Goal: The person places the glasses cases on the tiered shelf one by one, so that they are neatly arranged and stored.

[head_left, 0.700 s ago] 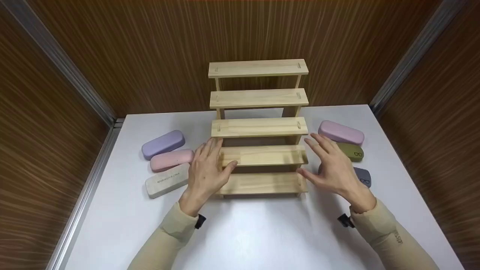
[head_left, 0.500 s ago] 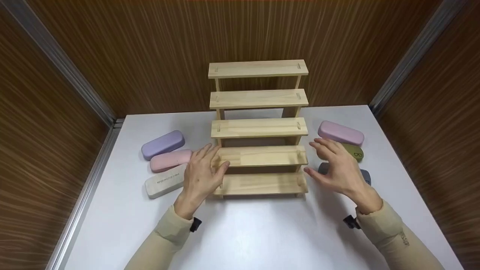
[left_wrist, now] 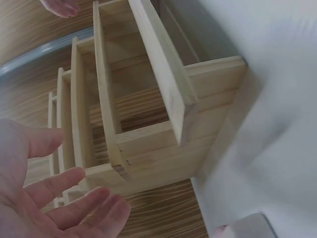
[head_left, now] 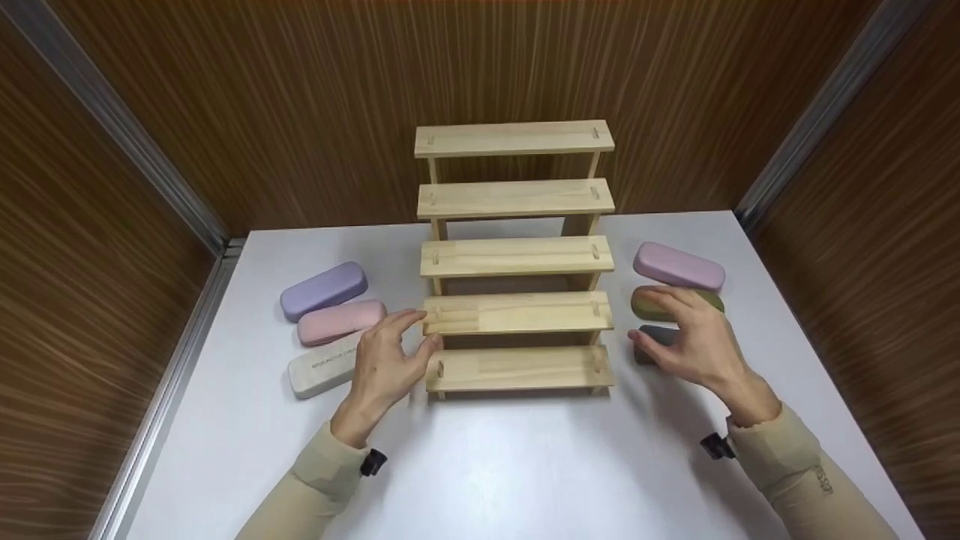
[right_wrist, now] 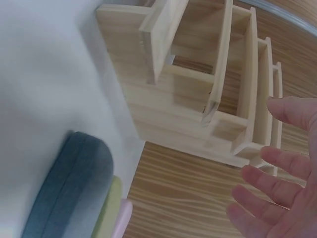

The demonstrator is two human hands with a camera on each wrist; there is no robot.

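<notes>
A stepped wooden rack [head_left: 517, 257] with several pale shelves stands in the middle of the table. My left hand [head_left: 388, 360] is spread beside its lower left side, overlapping the end of a light grey glasses case [head_left: 321, 369] in the head view. On the other side my right hand [head_left: 701, 341] hovers with fingers loosely bent, in front of a dark blue-grey glasses case [head_left: 651, 346] and an olive green one [head_left: 646, 304]. Neither hand holds anything. Both wrist views show bare fingers apart from the rack's side panels.
Left of the rack lie a purple glasses case [head_left: 324, 291] and a pink one [head_left: 339, 322]. A mauve case [head_left: 679, 266] lies at the back right. Brown wood-grain walls [head_left: 517, 60] enclose the white table [head_left: 510, 465] at back and sides.
Both hands have drawn away from the rack and toward me, the left one moving left and the right one moving right. The rack and the cases stay in place.
</notes>
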